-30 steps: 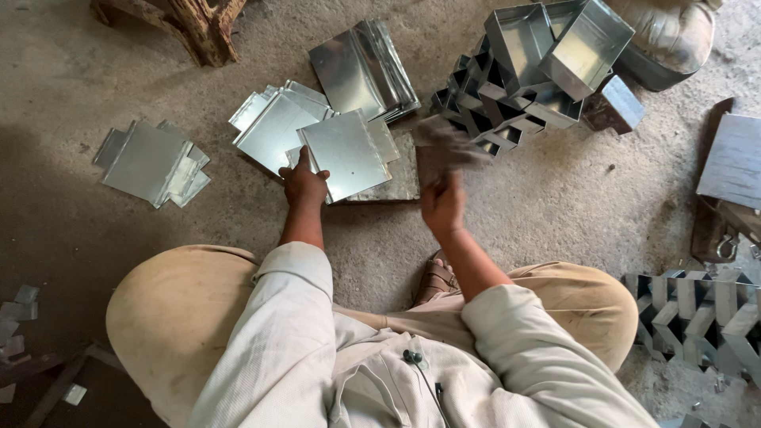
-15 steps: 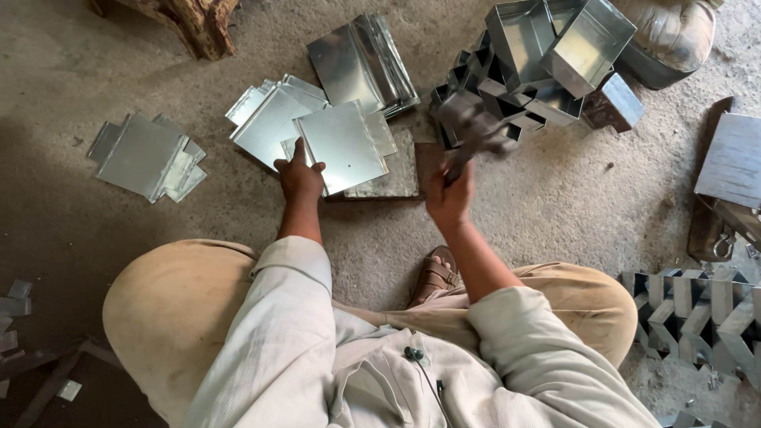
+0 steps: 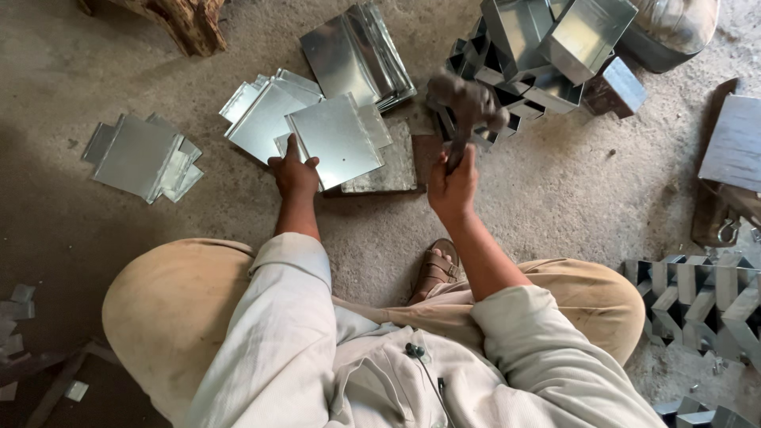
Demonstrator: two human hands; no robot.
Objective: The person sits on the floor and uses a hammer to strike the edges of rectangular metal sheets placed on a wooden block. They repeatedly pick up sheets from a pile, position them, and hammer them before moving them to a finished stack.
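Your left hand (image 3: 295, 173) pins the thin, stiff, sharp-edged metal sheet (image 3: 334, 139) by its near-left corner on the flat block (image 3: 386, 166) on the floor, while your right hand (image 3: 452, 184) grips the heavy hammer (image 3: 468, 107) low on its handle.
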